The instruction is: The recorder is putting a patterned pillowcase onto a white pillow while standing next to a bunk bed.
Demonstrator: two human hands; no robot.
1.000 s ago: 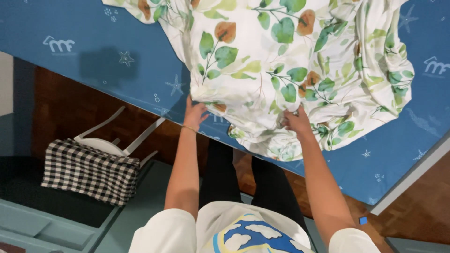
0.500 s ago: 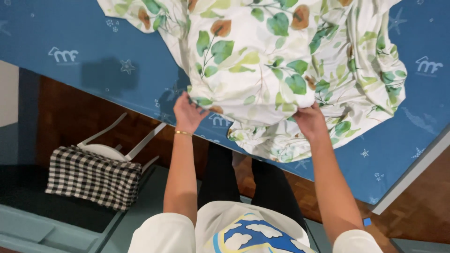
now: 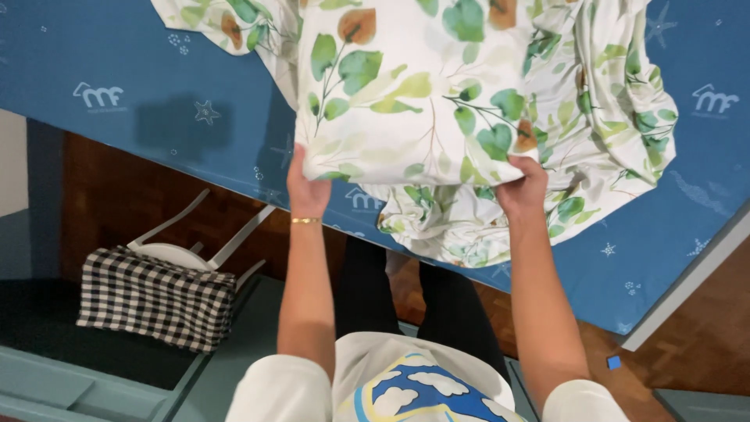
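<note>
At frame centre, I log: left hand point(image 3: 307, 187) and right hand point(image 3: 522, 190), each grip clenched on the leaf-print pillowcase point(image 3: 414, 94), above the blue mattress point(image 3: 141, 94).

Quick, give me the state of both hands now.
Left hand: closed on the leaf-print fabric, near corner.
Right hand: closed on the same fabric's other near corner.

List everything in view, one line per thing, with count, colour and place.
Leaf-print sheet: one, white with green and brown leaves, on the mattress, near edge held up.
Mattress: one, blue with small white marks, across the top.
Checked cloth: one, black and white, on a white stool, lower left.
Wooden floor: brown, right and under the mattress edge.
Left hand: one, gold bracelet, grip on the sheet's edge.
Right hand: one, grip on the sheet's edge.
</note>
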